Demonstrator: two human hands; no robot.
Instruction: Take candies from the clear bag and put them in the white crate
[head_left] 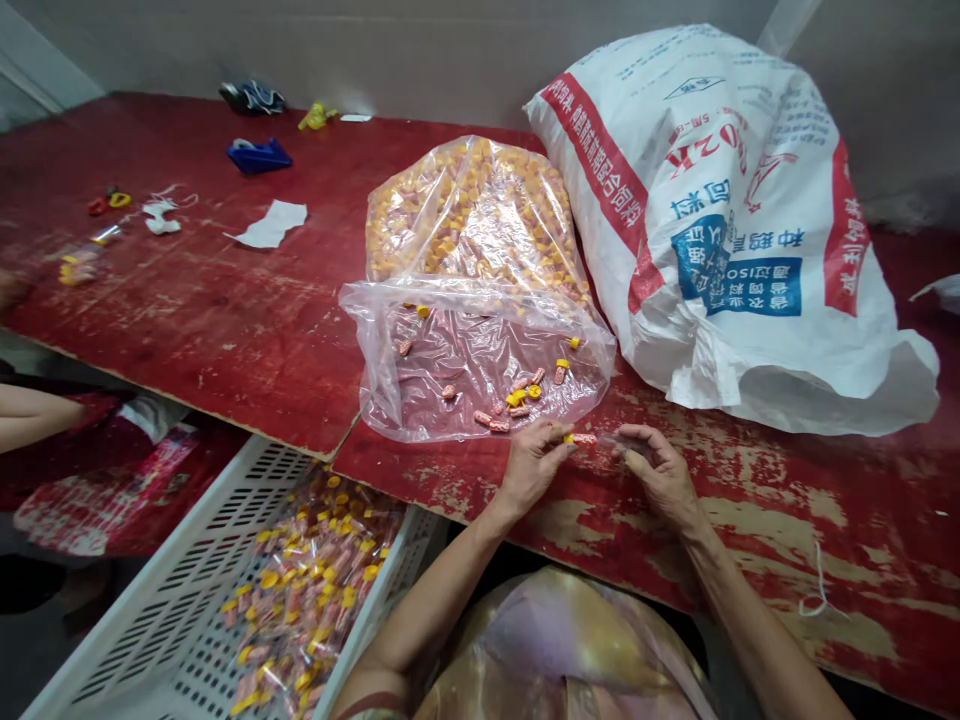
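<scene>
My left hand (pixel 534 462) pinches the yellow-capped end of a small red-and-white patterned tube (pixel 584 439) above the red table's front edge. At the tube's other end, my right hand (pixel 657 470) has its fingers pressed together on something clear and thin, too small to make out fully. Just beyond my hands lies a clear plastic bag (pixel 472 230), packed with yellow-capped pieces. Several loose tubes and yellow caps (pixel 534 391) rest on its flattened mouth.
A big white woven sack (pixel 742 200) stands at the right back. A white slotted crate (pixel 187 570) of tubes sits below the table at left. Blue tape dispenser (pixel 259 155), scissors (pixel 110 200) and white paper (pixel 274 224) lie left. Another person's arm (pixel 34 416) shows at left.
</scene>
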